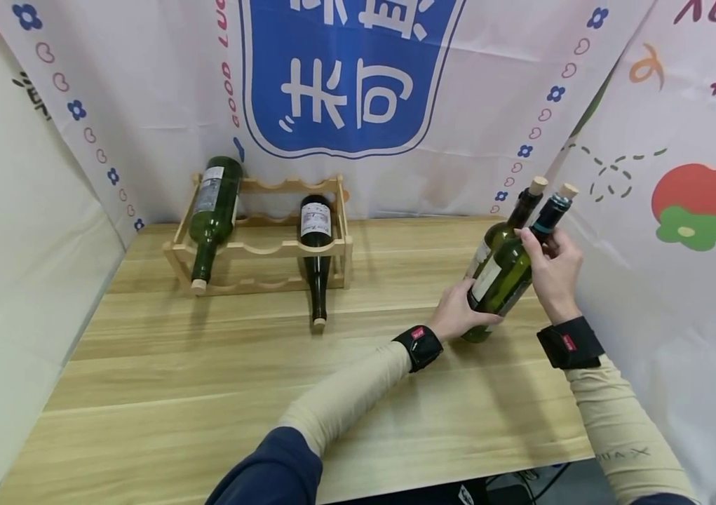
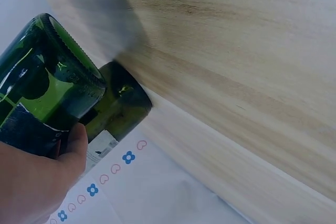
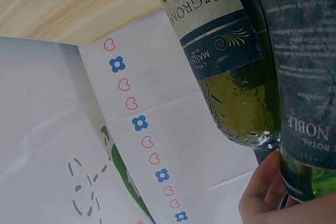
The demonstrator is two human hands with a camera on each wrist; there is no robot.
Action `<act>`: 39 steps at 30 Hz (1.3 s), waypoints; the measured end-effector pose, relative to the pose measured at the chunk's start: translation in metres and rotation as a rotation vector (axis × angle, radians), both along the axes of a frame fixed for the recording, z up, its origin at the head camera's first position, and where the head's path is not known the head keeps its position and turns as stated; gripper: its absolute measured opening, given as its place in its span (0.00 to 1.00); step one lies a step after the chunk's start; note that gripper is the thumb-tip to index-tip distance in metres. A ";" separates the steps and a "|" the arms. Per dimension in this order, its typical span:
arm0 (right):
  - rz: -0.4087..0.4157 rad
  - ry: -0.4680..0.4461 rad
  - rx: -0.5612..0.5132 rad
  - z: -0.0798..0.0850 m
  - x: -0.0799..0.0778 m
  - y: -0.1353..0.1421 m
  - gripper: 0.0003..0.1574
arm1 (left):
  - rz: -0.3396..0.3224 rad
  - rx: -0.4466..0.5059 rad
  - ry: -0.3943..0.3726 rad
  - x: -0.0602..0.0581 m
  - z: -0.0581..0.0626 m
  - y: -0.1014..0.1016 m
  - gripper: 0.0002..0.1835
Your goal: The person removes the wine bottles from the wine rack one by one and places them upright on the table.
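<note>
My left hand (image 1: pixel 461 313) grips a green wine bottle (image 1: pixel 517 261) low on its body, its thumb along the glass. My right hand (image 1: pixel 557 272) holds the same bottle at the shoulder, just below its blue-banded, corked neck. The bottle leans to the right, and its round base shows in the left wrist view. Right behind it stands a second corked wine bottle (image 1: pixel 495 235), its base on the tabletop. In the right wrist view this rear bottle (image 3: pixel 220 30) has a cream and navy label; the held bottle (image 3: pixel 304 77) has a dark back label.
A wooden wine rack (image 1: pixel 245 251) stands at the back left of the table (image 1: pixel 206 393). In it lie a green bottle (image 1: pixel 217 196) and a darker bottle (image 1: pixel 316 242), corked necks toward me. Printed cloth (image 1: pixel 162 91) hangs behind and at the sides.
</note>
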State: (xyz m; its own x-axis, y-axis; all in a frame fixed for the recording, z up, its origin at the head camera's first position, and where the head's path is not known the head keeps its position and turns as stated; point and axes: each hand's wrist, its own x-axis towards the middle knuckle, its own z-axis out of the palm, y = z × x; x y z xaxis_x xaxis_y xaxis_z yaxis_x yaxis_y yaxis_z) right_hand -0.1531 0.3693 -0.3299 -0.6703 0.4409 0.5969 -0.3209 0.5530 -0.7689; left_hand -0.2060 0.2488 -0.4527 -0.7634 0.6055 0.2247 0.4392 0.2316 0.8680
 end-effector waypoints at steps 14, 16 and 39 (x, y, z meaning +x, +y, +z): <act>-0.014 0.031 0.006 -0.006 -0.001 0.006 0.08 | -0.008 -0.024 -0.023 0.001 -0.001 0.006 0.38; -0.021 0.033 0.005 -0.011 -0.004 0.011 0.09 | -0.009 -0.019 -0.033 0.002 -0.001 0.006 0.39; -0.063 0.044 0.003 -0.025 -0.014 0.030 0.07 | -0.013 -0.027 -0.005 0.003 -0.003 0.016 0.36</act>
State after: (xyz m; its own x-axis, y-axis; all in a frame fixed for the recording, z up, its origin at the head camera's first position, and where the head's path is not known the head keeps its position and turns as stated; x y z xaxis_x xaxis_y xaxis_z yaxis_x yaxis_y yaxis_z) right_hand -0.1675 0.3993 -0.3549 -0.6146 0.4798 0.6262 -0.3187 0.5752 -0.7534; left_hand -0.2034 0.2649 -0.4556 -0.7567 0.6210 0.2045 0.4378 0.2490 0.8639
